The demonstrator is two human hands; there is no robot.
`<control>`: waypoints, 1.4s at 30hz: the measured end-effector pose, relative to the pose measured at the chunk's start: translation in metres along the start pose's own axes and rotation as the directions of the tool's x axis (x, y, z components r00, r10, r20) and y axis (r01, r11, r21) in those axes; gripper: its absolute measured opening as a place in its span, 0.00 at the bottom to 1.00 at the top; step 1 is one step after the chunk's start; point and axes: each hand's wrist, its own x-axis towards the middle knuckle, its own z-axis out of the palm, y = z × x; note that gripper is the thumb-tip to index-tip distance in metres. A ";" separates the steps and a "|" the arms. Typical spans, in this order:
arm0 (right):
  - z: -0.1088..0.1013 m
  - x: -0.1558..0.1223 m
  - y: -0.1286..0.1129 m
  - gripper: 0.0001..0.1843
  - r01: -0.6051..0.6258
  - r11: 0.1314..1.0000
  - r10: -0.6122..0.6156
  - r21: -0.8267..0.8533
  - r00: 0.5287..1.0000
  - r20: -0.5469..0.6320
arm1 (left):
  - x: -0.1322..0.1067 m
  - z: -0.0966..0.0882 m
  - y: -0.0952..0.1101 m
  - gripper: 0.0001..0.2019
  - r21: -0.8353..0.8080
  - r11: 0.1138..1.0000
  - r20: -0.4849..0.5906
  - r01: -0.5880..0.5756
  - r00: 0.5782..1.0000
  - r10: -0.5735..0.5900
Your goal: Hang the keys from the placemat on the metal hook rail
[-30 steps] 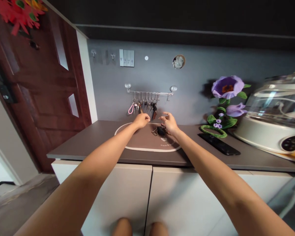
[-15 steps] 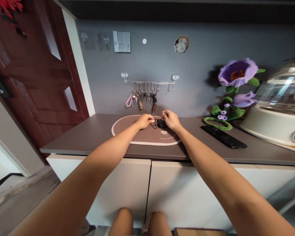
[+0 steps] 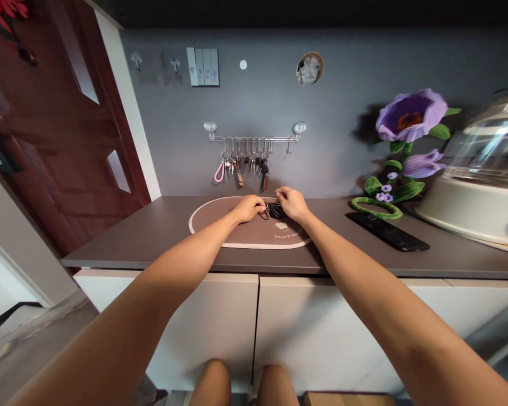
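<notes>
The bunch of keys (image 3: pixel 274 211) lies on the oval mat (image 3: pixel 220 234), toward the mat's back edge and a little right of its middle — directly between the two hands. The left hand (image 3: pixel 248 207) pinches the metal ring end, fingers narrow; the right hand (image 3: pixel 292 203) curls closed over the black fob end. The bunch runs left to right along the counter (image 3: pixel 152 237), both hands equally near. On the wall behind it a key rack (image 3: pixel 252 138) holds more keys.

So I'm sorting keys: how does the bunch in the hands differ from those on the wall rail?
The key bunch lies low over the brown mat, pinched by the left hand and right hand; the hanging keys dangle untouched from the rail. The held bunch looks dark; the hanging keys include a pink loop. Both carry metal rings.
</notes>
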 end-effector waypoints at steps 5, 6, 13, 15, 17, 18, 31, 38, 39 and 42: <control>-0.001 -0.001 -0.001 0.12 0.011 1.000 -0.011 -0.013 1.000 0.006 | 0.001 -0.005 -0.006 0.08 0.158 0.987 -0.037 0.001 0.999 0.004; -0.001 -0.001 -0.001 0.12 0.014 1.000 -0.014 -0.013 1.000 0.007 | 0.000 -0.006 -0.007 0.09 0.164 0.987 -0.037 0.002 0.999 0.004; 0.000 -0.002 -0.002 0.11 0.019 1.000 -0.019 0.004 1.000 0.012 | -0.004 -0.021 -0.014 0.08 0.059 0.993 -0.049 0.107 0.993 -0.104; -0.001 -0.003 -0.004 0.11 0.028 1.000 -0.028 0.004 0.999 0.022 | -0.006 -0.024 -0.013 0.07 -0.017 0.989 -0.059 0.150 0.987 -0.151; -0.002 -0.003 -0.006 0.11 0.031 1.000 -0.031 0.004 0.999 0.035 | -0.007 -0.026 -0.012 0.07 -0.116 0.973 -0.066 0.200 0.976 -0.208; -0.003 -0.004 -0.007 0.11 0.029 1.000 -0.029 0.003 0.999 0.041 | -0.008 -0.027 -0.011 0.06 -0.175 0.958 -0.064 0.227 0.968 -0.241; -0.002 -0.005 -0.012 0.11 0.044 0.998 -0.046 0.035 0.997 0.058 | -0.003 -0.033 -0.011 0.05 -0.887 0.344 0.144 0.310 0.891 -0.431; -0.003 -0.009 -0.020 0.12 0.124 0.986 -0.127 0.114 0.992 0.017 | -0.004 -0.040 -0.005 0.04 -0.961 0.217 0.089 0.174 0.932 -0.352; -0.003 -0.009 -0.021 0.12 0.145 0.982 -0.146 0.125 0.989 0.003 | -0.004 -0.041 -0.004 0.04 -0.965 0.208 0.079 0.159 0.935 -0.345; -0.004 -0.010 -0.025 0.12 0.216 0.966 -0.212 0.140 0.976 -0.046 | -0.004 -0.042 -0.001 0.05 -0.975 0.181 0.066 0.130 0.943 -0.325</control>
